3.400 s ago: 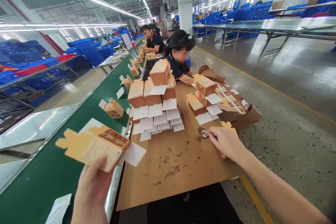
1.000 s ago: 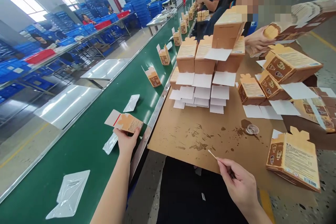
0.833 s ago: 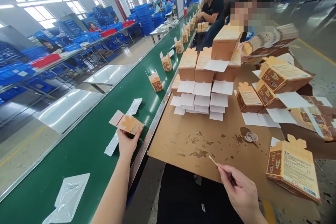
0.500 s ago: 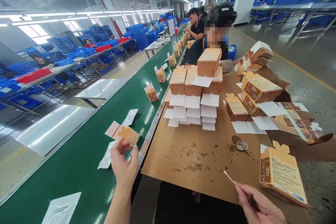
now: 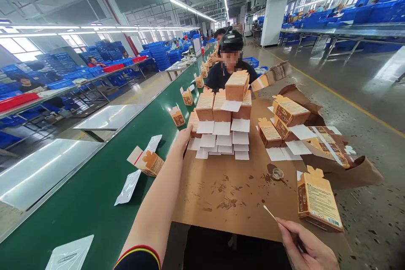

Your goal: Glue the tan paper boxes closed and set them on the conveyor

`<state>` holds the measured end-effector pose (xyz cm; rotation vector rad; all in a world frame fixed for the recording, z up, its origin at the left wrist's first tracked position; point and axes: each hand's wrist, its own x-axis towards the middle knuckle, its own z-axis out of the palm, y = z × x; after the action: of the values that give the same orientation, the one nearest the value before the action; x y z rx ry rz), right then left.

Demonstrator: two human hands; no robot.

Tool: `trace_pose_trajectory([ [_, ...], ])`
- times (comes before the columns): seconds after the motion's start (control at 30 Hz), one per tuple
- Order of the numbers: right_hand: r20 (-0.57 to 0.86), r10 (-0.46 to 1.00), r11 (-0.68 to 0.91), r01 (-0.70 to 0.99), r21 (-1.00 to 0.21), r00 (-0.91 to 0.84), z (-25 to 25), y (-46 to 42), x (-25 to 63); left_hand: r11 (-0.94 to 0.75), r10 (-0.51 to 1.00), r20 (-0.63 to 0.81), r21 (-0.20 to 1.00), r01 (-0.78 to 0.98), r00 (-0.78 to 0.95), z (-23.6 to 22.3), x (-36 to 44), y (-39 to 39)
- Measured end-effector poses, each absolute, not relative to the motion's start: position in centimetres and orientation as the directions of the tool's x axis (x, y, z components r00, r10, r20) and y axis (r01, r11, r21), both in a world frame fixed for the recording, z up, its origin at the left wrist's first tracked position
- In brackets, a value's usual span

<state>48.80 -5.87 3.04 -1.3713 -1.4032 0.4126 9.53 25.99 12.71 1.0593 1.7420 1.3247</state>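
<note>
My left hand (image 5: 184,138) reaches out with fingers apart, holding nothing, at the near left corner of a stack of kraft-brown boxes (image 5: 218,107) interleaved with white cards. My right hand (image 5: 306,247) pinches a cotton swab (image 5: 270,214) at the near edge of a brown cardboard sheet (image 5: 228,215). The swab's tip points up and left. Nearest that hand, a tan printed box (image 5: 318,200) lies on the sheet. A small round dish (image 5: 277,174) sits on a dark stain. A half-folded box (image 5: 148,162) rests on the belt left of my left hand.
A green conveyor belt (image 5: 95,202) with a metal edge runs along the left, carrying several boxes and clear plastic sleeves (image 5: 128,187). A co-worker (image 5: 232,61) across the sheet holds flat printed blanks (image 5: 272,74). Blue crates fill shelves on both sides.
My left hand has let go of the half-folded box, which now rests on the belt, and has moved forward to the stack. The view has tilted up. My right hand still holds the swab.
</note>
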Motion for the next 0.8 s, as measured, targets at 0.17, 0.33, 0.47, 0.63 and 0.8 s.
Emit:
trace_pose_trajectory([
  [0.17,0.460,0.864,0.322,0.477,-0.818,0.204,3.9,-5.7,48.5,0.113,0.890,-0.092,0.993,0.020,-0.447,10.8,7.0,15.9],
  [0.33,0.460,0.888,0.411,0.451,-0.792,-0.002,3.3,-3.9,43.8,0.151,0.918,-0.214,0.967,-0.205,-0.333,5.3,9.7,5.7],
  [0.47,0.499,0.829,0.553,0.494,-0.671,-0.252,1.5,-1.4,38.8,0.215,0.907,-0.251,0.966,-0.142,-0.337,2.8,11.6,3.7],
  [0.63,0.483,0.791,0.611,0.529,-0.589,-0.374,-0.3,0.5,35.6,0.179,0.911,-0.203,0.979,-0.099,-0.358,2.8,11.8,4.1],
  [0.8,0.463,0.794,0.607,0.544,-0.579,-0.393,-0.9,1.4,35.5,0.193,0.914,-0.216,0.976,-0.100,-0.344,2.8,12.2,3.6],
])
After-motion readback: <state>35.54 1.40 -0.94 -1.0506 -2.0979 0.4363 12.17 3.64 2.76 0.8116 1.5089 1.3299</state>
